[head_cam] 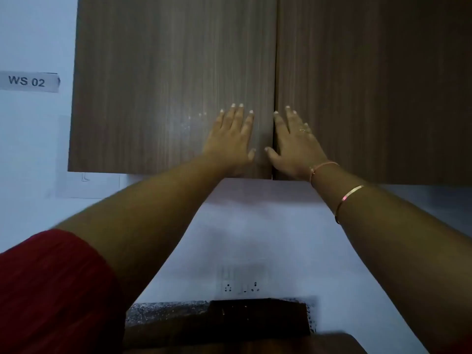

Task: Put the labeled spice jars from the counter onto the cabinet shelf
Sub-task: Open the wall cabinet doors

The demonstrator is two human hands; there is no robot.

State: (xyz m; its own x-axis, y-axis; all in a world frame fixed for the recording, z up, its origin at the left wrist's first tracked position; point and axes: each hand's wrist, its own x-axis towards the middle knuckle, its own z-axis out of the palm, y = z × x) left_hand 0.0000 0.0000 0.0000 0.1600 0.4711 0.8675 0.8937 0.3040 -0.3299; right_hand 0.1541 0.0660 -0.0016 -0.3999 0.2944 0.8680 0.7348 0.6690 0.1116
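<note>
The left hand (pixel 229 139) is laid flat on the left brown wood-grain cabinet door (pixel 153 85), its fingers straight and slightly spread. The right hand (pixel 293 146) is pressed likewise on the right brown wood-grain door (pixel 370 85), beside the centre seam — nothing is gripped. Both doors are shut, so the cabinet shelf is hidden. The spice jars cannot be located — only a strip of speckled dark counter (pixel 166 310) is seen below.

Single head-worn view, facing forward and slightly up, close to closed cabinet doors (pixel 176 85), arms reaching in.
</note>
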